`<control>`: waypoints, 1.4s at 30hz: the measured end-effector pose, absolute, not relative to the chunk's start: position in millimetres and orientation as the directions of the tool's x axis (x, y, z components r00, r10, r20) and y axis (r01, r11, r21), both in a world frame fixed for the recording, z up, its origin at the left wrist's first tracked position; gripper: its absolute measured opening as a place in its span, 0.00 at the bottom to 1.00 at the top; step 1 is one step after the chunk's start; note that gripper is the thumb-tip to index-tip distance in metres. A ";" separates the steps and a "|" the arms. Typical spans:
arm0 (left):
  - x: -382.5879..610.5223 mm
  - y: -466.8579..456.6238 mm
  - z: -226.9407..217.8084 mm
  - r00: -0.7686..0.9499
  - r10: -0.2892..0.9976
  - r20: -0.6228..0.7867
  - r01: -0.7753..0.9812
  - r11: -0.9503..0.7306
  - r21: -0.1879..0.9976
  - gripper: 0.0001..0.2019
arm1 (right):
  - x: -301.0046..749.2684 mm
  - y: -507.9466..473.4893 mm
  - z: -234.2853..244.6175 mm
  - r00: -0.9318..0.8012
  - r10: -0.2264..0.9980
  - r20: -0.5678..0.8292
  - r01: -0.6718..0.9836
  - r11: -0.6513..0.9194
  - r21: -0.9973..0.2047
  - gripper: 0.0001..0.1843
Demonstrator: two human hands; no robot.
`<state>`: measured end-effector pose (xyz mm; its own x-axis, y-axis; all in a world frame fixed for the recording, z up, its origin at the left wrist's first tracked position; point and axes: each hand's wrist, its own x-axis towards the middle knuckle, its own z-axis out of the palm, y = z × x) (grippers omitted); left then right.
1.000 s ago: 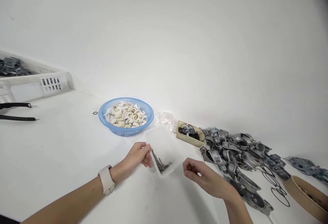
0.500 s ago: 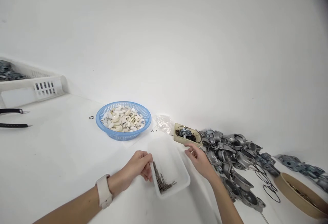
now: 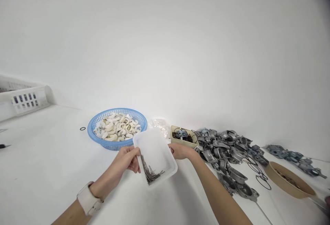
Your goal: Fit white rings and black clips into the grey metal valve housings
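A white plastic tray [image 3: 157, 149] with a small bunch of thin dark metal pins [image 3: 151, 174] in its near corner is tilted up off the white table. My left hand [image 3: 126, 161], with a white watch on the wrist, grips the tray's left rim. My right hand [image 3: 182, 150] holds the tray's right rim, fingers curled round the edge. The blue basket [image 3: 116, 143] of white curved pieces stands just behind the tray.
A small beige box [image 3: 183, 142] with black rings and metal bits sits right of the tray. A heap of grey cast metal housings [image 3: 227, 149] spreads to the right, with loose black O-rings [image 3: 261, 180] and a brown bowl [image 3: 288, 187]. A white crate [image 3: 23, 98] stands far left.
My right hand moved from the table in front of me to the tray's right edge and took hold. The tray has lifted and tilted between both hands. The view has shifted right.
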<state>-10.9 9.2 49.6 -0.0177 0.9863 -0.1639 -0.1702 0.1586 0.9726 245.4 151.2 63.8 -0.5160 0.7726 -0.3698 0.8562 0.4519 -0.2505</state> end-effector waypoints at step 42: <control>-60.6 16.2 71.2 -0.283 0.959 0.020 -0.237 -0.090 0.967 0.10 | 192.5 140.5 102.5 -0.654 0.718 -0.238 0.676 0.696 0.241 0.03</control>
